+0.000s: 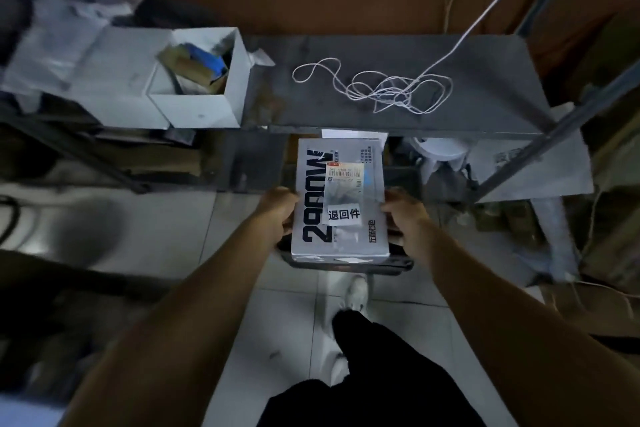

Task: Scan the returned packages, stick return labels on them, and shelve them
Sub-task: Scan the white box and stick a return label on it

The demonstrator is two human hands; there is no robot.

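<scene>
Shelving step: my left hand (278,208) and right hand (403,215), fingers curled round its sides, hold the labelled white printed cardboard package (341,199) at the grey metal shelf (381,55)'s lower tier; next, slide it in level.

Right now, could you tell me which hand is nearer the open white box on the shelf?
Left. The left hand is below the open white box; the right hand is farther right.

Left hand (278,210) and right hand (403,215) grip sides of grey printed cardboard package (341,198) bearing white return label (344,215), below grey metal shelf (398,87) carrying tangled white cord (381,87).
</scene>
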